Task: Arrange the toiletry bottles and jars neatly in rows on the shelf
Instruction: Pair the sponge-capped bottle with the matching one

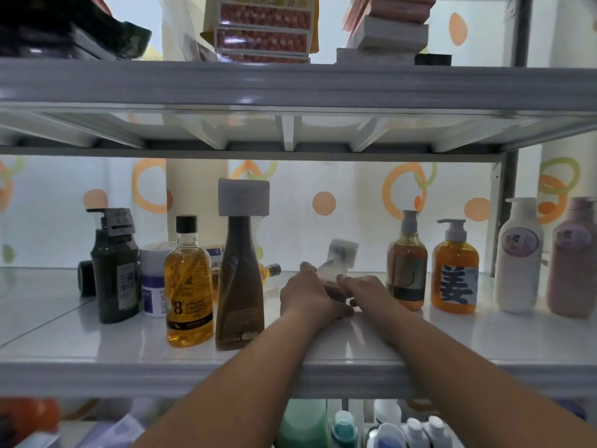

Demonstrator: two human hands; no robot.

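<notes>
Now both hands are mid-shelf (484,334): L hand (307,295) & R hand (368,292) grip a small bottle (340,253) w/ a clear cap, tilted & blurred. Left of it, nr the front edge, stand an amber shampoo bottle (189,295) & a tall brown bottle (240,286). Toward the right edge, in a row: brown pump bottle (407,270), orange pump bottle (455,276), white bottle (518,257), pink bottle (571,260).

Blurred square-capped bottle (337,265), lower body largely out of sight.
</notes>
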